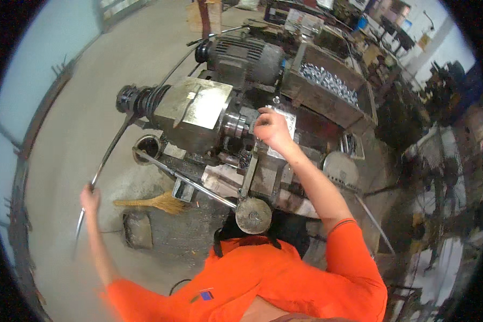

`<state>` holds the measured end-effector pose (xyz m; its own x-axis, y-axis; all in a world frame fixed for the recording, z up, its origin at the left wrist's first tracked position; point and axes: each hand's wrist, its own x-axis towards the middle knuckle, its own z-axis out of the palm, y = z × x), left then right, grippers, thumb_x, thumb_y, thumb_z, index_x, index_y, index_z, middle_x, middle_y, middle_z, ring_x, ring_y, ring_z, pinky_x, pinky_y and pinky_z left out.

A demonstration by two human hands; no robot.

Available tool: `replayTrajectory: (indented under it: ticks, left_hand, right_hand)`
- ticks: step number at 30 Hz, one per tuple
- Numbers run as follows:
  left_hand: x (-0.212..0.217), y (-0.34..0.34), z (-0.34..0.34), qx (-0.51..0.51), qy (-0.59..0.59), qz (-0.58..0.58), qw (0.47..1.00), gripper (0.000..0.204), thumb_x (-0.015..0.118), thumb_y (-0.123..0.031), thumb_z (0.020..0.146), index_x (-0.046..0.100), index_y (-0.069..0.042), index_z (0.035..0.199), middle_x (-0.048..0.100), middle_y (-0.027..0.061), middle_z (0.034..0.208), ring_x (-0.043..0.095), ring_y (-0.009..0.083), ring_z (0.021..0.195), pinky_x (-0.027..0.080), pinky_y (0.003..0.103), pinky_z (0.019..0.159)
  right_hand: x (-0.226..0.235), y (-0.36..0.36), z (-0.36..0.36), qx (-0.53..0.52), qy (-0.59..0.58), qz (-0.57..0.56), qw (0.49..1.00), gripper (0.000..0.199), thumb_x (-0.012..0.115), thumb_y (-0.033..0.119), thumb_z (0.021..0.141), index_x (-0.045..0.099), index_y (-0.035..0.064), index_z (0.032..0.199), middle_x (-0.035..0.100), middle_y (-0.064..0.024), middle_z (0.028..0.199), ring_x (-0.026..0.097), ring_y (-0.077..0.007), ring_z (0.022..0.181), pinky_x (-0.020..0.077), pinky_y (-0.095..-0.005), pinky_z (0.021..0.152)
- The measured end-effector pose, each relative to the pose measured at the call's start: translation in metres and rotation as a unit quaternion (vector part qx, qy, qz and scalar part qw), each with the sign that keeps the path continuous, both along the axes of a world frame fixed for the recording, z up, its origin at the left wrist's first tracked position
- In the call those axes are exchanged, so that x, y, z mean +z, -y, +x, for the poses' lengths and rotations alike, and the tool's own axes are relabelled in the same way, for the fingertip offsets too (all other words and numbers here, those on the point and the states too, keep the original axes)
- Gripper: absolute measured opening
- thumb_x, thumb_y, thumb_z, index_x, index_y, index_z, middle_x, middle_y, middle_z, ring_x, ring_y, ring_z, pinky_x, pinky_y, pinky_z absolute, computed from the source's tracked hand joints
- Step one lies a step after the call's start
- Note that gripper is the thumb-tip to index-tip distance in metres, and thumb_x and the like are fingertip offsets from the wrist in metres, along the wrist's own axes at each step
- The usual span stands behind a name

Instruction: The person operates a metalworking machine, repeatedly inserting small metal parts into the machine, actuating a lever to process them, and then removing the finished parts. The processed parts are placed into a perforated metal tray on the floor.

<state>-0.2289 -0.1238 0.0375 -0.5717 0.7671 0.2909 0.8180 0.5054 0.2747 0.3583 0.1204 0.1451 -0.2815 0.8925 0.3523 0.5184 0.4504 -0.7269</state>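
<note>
Left hand fisted round long lever, bar running up and right from grip toward machine's pulley end. Right hand closed on something small at chuck, which sits just left of fingers, nearer this hand

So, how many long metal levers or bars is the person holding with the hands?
1. The left hand grips one long metal lever that runs up to the machine. The right hand rests on the machine top and holds no lever.
</note>
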Motion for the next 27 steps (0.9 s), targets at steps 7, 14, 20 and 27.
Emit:
replayTrajectory:
  ticks: [7,14,20,27]
  left_hand:
    - [-0.129,-0.073,0.185,-0.065,0.450,-0.108,0.884,0.029,0.065,-0.021,0.075,0.061,0.001,0.093,0.063,0.0124,0.074,0.061,0.0194,0.069,0.048,0.033,0.062]
    - [-0.172,-0.108,0.212,-0.321,-0.143,-0.299,0.887,0.027,0.063,-0.033,0.075,0.061,-0.012,0.092,0.064,0.0119,0.088,0.062,0.0282,0.085,0.050,0.039,0.071]
    - [-0.109,-0.108,0.217,-0.289,-0.089,-0.283,0.910,0.023,0.062,-0.028,0.077,0.064,-0.014,0.096,0.065,0.0115,0.087,0.063,0.0281,0.082,0.050,0.039,0.070]
    - [-0.066,-0.104,0.178,-0.161,0.415,0.046,0.894,0.040,0.060,-0.032,0.084,0.059,0.005,0.099,0.063,0.0135,0.070,0.061,0.0200,0.053,0.048,0.027,0.046]
  right_hand:
    - [-0.001,0.059,0.138,-0.128,0.008,0.076,0.989,0.012,0.061,0.008,0.057,0.065,0.0062,0.069,0.060,-0.0165,0.109,0.059,-0.0306,0.098,0.0449,-0.0326,0.086]
    - [-0.039,0.152,0.287,-0.319,0.106,-0.043,0.941,0.019,0.058,0.007,0.059,0.066,0.0018,0.075,0.064,-0.0153,0.098,0.064,-0.0265,0.085,0.0485,-0.0309,0.076]
    - [-0.085,0.216,0.414,-0.453,0.300,-0.115,0.832,0.043,0.060,0.013,0.060,0.064,0.0077,0.102,0.059,-0.0144,0.111,0.057,-0.0330,0.098,0.0460,-0.0379,0.084]
    - [-0.149,0.301,0.508,-0.517,0.433,-0.235,0.700,0.031,0.063,0.022,0.060,0.060,0.0064,0.087,0.063,-0.0158,0.085,0.061,-0.0337,0.083,0.0489,-0.0436,0.074]
